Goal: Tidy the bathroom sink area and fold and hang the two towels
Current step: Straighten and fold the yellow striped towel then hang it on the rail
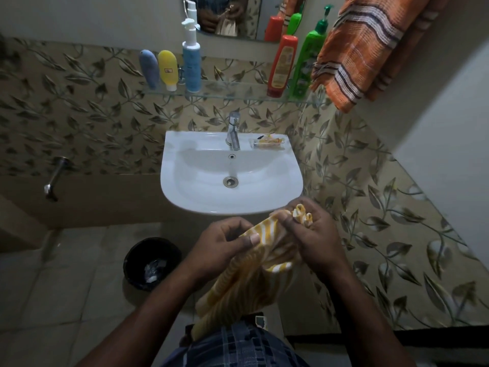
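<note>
We judge folding is in hand: left hand and right hand each pinch, grip tight, the yellow-and-white striped cloth towel before the white ceramic sink (orange striped towel already hung); next, match corners.

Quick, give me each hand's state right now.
Left hand: closed, pinching the yellow striped towel.
Right hand: closed, gripping the same towel's bunched edge.

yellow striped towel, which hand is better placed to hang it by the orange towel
Probably the right hand: it grips the yellow-and-white striped towel at its bunched corner, nearer the orange striped towel hanging upper right. The left hand pinches the edge farther away.
</note>
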